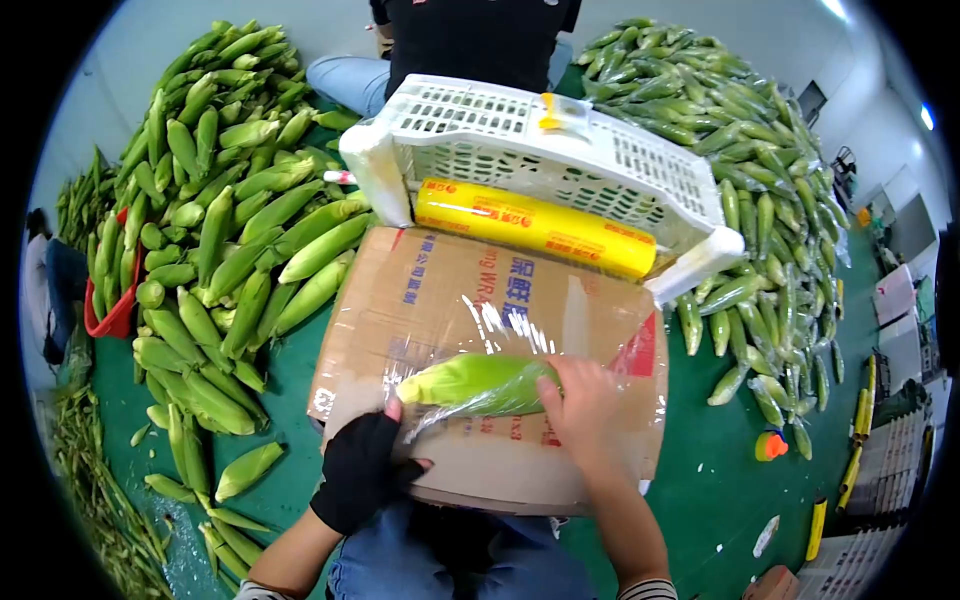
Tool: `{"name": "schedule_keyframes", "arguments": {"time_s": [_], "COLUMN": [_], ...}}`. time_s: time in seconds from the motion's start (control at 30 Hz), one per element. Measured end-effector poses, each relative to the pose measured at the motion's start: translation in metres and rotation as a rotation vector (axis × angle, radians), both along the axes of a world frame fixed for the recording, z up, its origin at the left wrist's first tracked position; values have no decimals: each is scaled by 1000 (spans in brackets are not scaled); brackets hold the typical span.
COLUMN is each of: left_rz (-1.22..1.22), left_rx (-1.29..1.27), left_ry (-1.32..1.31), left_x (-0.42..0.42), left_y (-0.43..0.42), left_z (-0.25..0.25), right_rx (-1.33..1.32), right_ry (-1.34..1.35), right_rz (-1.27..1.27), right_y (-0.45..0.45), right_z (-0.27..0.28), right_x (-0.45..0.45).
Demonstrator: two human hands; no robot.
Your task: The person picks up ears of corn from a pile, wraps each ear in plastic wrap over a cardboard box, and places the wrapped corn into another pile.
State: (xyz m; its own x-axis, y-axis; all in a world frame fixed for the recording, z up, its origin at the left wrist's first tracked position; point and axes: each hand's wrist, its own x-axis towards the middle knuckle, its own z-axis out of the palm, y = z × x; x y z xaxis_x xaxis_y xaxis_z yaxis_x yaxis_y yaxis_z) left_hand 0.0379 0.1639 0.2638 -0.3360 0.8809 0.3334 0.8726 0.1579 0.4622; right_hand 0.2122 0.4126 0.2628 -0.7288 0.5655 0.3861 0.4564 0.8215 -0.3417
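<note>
The corn ear (480, 385) lay on the cardboard box (470, 300), between the two hands, which were apart. On the box's right side, the right hand (585, 405) gripped one end; the gloved left hand (368, 468) was close by the other end.

A person in a dark top (475, 45) sits at the green floor's (700, 510) far edge. Near its right edge lie a small orange object (770, 446) and a pale scrap (767, 536); thin green stalks (85, 480) litter the left edge.
</note>
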Motion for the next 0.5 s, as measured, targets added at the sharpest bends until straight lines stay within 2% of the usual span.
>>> {"name": "schedule_keyframes", "arguments": {"time_s": [0.07, 0.13, 0.2, 0.27, 0.33, 0.37, 0.4, 0.47, 0.5], "left_rz": [131, 323, 619, 332, 63, 27, -23, -6, 79], "left_rx": [-364, 378, 527, 741, 760, 638, 662, 433, 214], "left_ry": [200, -905, -541, -754, -823, -855, -809, -766, -694], "left_x": [-18, -65, -122, -125, -98, -83, -63, -33, -20], "left_y": [-22, -24, 10, 49, 67, 61, 63, 53, 46], "left_z": [-28, -28, 34, 91, 82, 65, 44, 8, 4], "right_rx": [-27, 15, 87, 52, 26, 9, -8, -47, -75], "right_ry": [35, 51, 44, 54, 39, 35, 39, 37, 16], "right_rz": [-15, -4, -2, -10, -30, -56, -84, -148, -171], "right_y": [0, 6, 3, 3, 6, 5, 6, 9, 8], "right_z": [0, 5, 3, 2, 7, 6, 5, 6, 7], "right_x": [-3, -6, -6, -8, -7, -7, -10, -15, -15]}}
